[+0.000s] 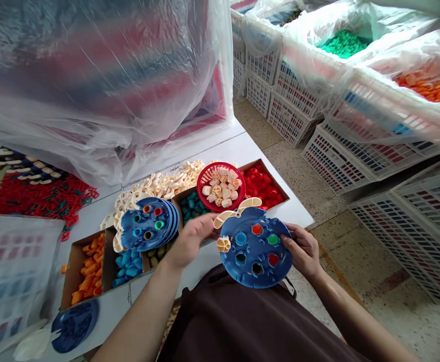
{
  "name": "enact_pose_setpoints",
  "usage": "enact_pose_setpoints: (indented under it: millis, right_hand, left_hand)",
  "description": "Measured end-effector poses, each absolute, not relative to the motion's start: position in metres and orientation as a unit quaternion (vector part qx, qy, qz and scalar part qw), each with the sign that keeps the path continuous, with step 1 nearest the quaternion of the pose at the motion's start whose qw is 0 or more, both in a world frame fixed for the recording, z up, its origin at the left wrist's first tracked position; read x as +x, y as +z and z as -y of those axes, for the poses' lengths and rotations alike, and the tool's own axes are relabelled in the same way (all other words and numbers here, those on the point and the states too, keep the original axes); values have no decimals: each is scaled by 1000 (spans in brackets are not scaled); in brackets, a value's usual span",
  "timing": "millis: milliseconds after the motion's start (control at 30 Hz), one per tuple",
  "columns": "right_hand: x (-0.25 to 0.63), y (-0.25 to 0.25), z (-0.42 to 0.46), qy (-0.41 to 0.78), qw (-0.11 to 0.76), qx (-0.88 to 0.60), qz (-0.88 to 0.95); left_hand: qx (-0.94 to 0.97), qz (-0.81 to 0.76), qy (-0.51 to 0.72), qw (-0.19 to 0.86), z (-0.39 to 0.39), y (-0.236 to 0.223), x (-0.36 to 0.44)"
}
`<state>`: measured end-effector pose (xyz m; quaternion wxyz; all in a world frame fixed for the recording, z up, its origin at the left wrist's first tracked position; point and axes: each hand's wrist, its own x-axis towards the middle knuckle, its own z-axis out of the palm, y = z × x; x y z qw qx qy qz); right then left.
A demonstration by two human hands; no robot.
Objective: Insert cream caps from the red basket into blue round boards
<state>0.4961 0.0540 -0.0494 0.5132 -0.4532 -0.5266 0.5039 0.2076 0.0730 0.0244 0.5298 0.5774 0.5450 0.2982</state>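
Note:
A round blue plastic disc (255,231) is tilted toward me above my lap. Coloured cups stand in its face, among them an orange one, a green one and a red one. My right hand (303,249) grips its right edge, thumb in front and fingers behind. Along its upper left rim sits a curved cream plastic piece (225,218). My left hand (195,239) is closed at that piece's left end, its fingertips partly hidden. Just below, a cream tube-shaped part (223,245) sits at the disc's left edge.
Similar blue discs (150,223) are stacked left. Behind are a red basket (220,203) of cream parts and a box of red parts (261,183). Orange parts (90,269) and blue parts (127,264) fill boxes left. Another blue disc (75,324) lies front left. White crates (340,156) stand right.

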Motion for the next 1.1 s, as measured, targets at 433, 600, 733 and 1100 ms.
enact_pose_setpoints:
  millis: [433,600,733,1100]
  right_hand:
    - [492,-48,-51,462,528,-497,511]
    - [485,-43,-55,455,531,-488,523]
    - [475,-34,-69,469,511,-459,556]
    - [454,-24,-75,475,480,-397,621]
  left_hand:
    - [727,-651,150,157,-185,-19,208]
    - [708,-650,239,139,-154,45,229]
    - [814,-478,323,72,-111,94,264]
    - [901,-414,126,26,-100,96,250]
